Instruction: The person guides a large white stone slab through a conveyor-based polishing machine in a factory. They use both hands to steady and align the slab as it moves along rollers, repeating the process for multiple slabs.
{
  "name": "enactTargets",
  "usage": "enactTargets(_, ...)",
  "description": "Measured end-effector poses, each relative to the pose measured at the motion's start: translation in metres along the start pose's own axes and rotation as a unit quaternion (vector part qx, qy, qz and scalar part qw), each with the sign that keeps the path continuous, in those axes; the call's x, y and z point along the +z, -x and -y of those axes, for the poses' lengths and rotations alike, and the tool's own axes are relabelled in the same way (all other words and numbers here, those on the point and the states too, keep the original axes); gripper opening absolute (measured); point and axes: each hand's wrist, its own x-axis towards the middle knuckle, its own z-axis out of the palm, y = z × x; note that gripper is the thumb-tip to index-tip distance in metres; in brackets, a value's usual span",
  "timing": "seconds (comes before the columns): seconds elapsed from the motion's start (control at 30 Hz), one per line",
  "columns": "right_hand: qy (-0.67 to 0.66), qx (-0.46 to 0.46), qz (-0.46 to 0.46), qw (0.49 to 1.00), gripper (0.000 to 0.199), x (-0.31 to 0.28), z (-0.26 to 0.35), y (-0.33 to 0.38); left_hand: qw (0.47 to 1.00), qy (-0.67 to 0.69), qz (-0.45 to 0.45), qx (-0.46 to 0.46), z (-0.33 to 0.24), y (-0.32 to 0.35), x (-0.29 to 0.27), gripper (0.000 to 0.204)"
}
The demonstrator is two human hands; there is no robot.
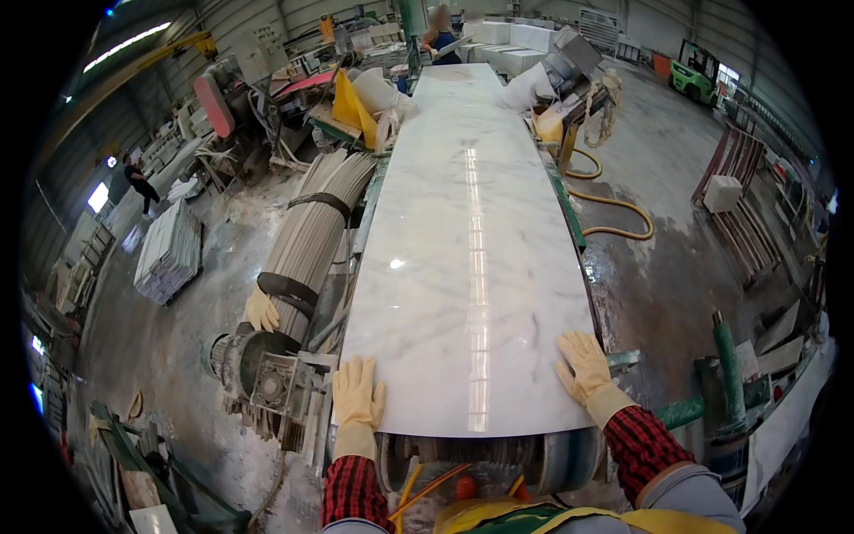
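Observation:
A long polished slab of white, grey-veined marble point(427, 267) stretches away from me over a roller conveyor point(569, 454). My left hand point(358, 396), in a cream rubber glove, lies on its near left corner with the fingers pointing forward. On the near right edge rests my right hand point(584, 369), gloved alike, its fingers spread over the rim. Neither hand is wrapped round anything; both palms appear to be against the stone. Red-and-black checked cuffs cover my wrists.
Left of the slab are a motor with gearbox point(267, 378), a strapped bundle of long strips point(316, 231) and a loose glove point(261, 310). A yellow hose point(623, 200) curls on the right floor. A person point(439, 40) stands at the far end; another point(140, 182) is at left.

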Motion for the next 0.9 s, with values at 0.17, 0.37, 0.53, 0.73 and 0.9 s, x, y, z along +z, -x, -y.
enactTargets(0.17, 0.008, 0.01, -0.001, 1.0, 0.052, -0.001, 0.001, 0.003, 1.0, 0.006, -0.012, 0.004, -0.002, 0.002, -0.003, 0.06)
enactTargets(0.37, 0.001, 0.011, 0.0, 1.0, 0.052, 0.001, 0.003, 0.004, 1.0, 0.001, -0.016, 0.004, 0.003, 0.008, 0.003, 0.06)
enactTargets(0.53, -0.008, 0.015, 0.006, 1.0, 0.053, -0.005, 0.006, 0.005, 1.0, -0.001, -0.005, 0.001, 0.002, 0.009, 0.001, 0.06)
enactTargets(0.73, -0.019, 0.007, -0.006, 1.0, 0.049, -0.01, 0.009, 0.004, 1.0, 0.011, 0.001, 0.0, 0.0, 0.01, -0.002, 0.059)
enactTargets(0.9, -0.025, -0.018, -0.039, 0.999, 0.043, -0.014, 0.01, 0.005, 1.0, 0.01, -0.017, 0.003, 0.001, 0.014, 0.001, 0.055)
